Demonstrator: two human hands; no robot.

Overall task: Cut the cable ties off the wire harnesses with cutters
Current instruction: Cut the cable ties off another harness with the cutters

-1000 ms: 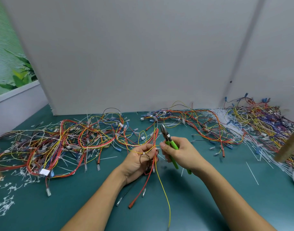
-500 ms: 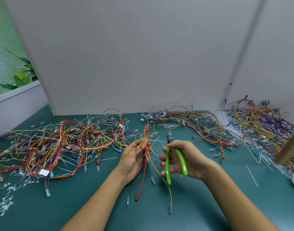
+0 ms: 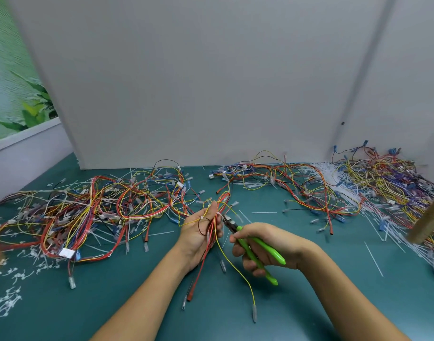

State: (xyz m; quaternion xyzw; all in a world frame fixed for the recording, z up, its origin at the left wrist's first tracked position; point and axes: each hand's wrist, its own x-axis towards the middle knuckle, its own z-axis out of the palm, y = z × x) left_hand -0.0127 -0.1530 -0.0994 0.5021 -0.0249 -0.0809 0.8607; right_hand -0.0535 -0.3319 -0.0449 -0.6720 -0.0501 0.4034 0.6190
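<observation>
A teal worktop [image 3: 112, 303] is seen from above. Toward 6 o'clock, the left grip [image 3: 201, 232], a bare hand with its palm up, holds a small wire harness [image 3: 212, 226] of red and yellow wires, with loose ends trailing toward the viewer. Just to its 3 o'clock, the right grip [image 3: 267, 244] curls round green-handled cutters [image 3: 272, 252]. Their tip points toward 10 o'clock at a white cable tie [image 3: 219, 214] on the bundle. Tangled harness piles lie at 9 o'clock [image 3: 100, 210] and 2 o'clock [image 3: 383, 183]. White clipped scraps [image 3: 9, 299] are scattered at 8 o'clock.
</observation>
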